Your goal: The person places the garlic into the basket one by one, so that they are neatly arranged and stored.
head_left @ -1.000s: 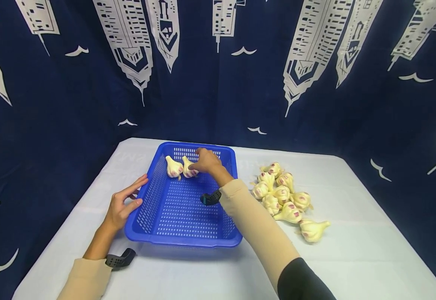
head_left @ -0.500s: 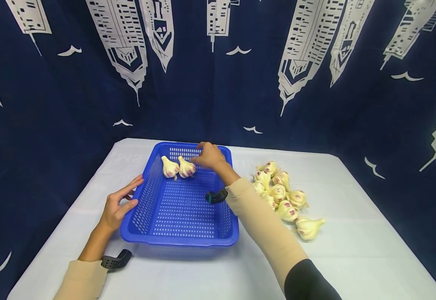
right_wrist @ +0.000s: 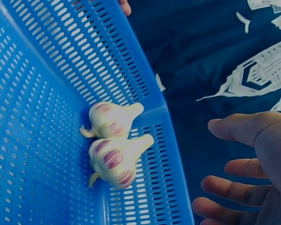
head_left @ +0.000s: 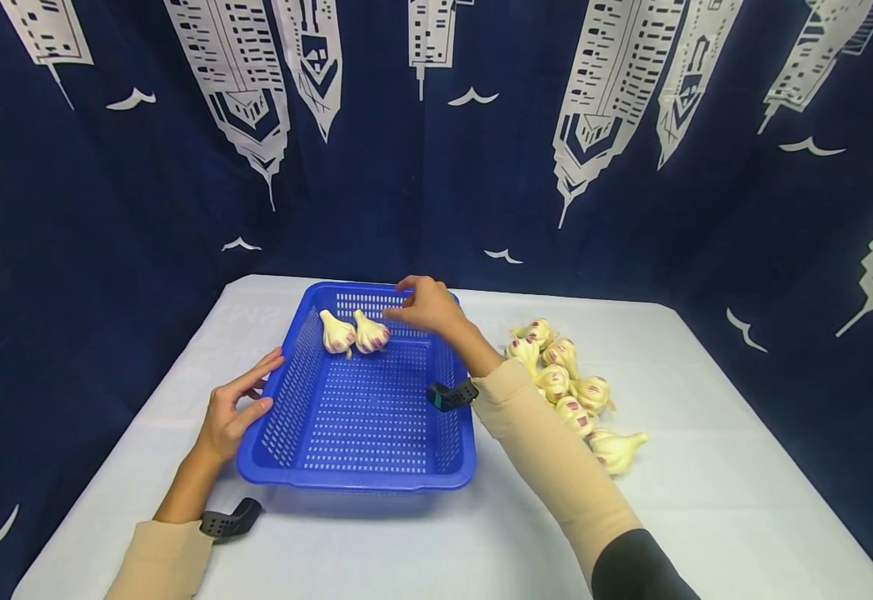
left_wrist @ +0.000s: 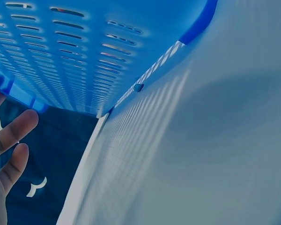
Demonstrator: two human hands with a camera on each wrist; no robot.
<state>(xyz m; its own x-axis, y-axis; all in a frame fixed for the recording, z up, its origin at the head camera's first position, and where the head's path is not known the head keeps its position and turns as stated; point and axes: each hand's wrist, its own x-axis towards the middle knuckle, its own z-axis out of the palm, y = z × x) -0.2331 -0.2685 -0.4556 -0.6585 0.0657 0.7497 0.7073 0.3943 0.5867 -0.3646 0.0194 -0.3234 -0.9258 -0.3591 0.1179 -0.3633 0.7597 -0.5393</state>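
Note:
A blue perforated plastic basket (head_left: 365,481) stands on the white table. Two garlic bulbs, one left (head_left: 337,333) and one right (head_left: 371,333), lie side by side in its far left corner, necks against the far wall. My right hand (head_left: 432,307) hovers over the basket's far right rim with relaxed, spread fingers and an empty palm, seen also in the right wrist view. At the left rim rests my left hand (head_left: 228,412), its fingers loosely extended along the outside and the thumb near the edge. In the left wrist view its fingertips (left_wrist: 25,119) show beside the rim.
A pile of several garlic bulbs (head_left: 554,382) lies to the right of the basket, partly behind the right sleeve (head_left: 549,454). One bulb (head_left: 616,450) sits at the pile's near end. A dark blue printed curtain (head_left: 376,200) hangs behind the table.
My right hand has drawn away from the right-hand garlic bulb in the basket, letting it go, and moved up and right toward the rim. The left hand stays at the left rim.

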